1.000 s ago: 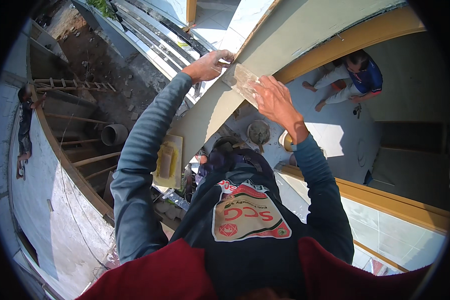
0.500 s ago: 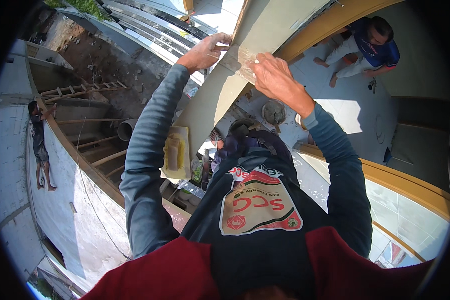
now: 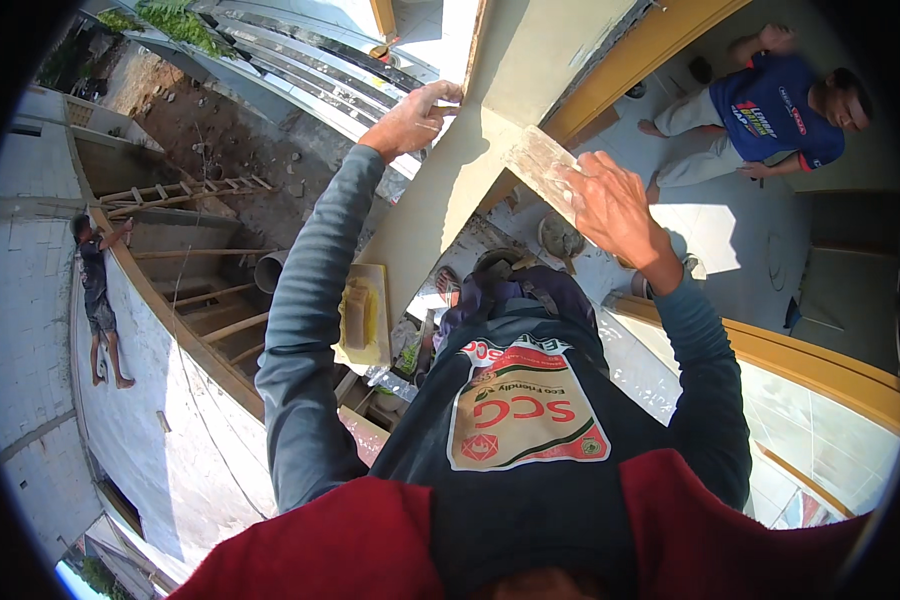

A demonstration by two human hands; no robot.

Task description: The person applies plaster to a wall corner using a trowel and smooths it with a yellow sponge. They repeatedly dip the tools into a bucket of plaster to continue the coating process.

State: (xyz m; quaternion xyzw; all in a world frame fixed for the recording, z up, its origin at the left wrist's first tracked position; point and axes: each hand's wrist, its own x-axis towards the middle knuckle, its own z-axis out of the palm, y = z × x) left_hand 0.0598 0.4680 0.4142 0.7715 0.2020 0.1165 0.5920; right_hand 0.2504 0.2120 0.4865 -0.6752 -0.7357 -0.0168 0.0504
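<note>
My left hand (image 3: pixel 415 122) is closed at the corner of a beige plastered wall (image 3: pixel 440 190), its fingertips pinching the lower end of a thin brown strip (image 3: pixel 479 45) along the wall's edge. My right hand (image 3: pixel 618 212) grips a flat rectangular float (image 3: pixel 540 166) coated with pale plaster. The float is tilted, its far end by the wall's inner corner near the yellow-brown frame. How the fingers wrap its underside is hidden.
A pale board with a block on it (image 3: pixel 358 318) lies beside my left forearm. Below stand a bucket (image 3: pixel 560 236) and scattered materials. One person (image 3: pixel 770 120) is in the room at right, another (image 3: pixel 100 290) by the far-left ledge. A wooden ladder (image 3: pixel 185 195) lies beyond.
My right hand has drawn the float rightward and back from the wall corner. My left hand stays at the edge. The person at right has shifted right and raised an arm.
</note>
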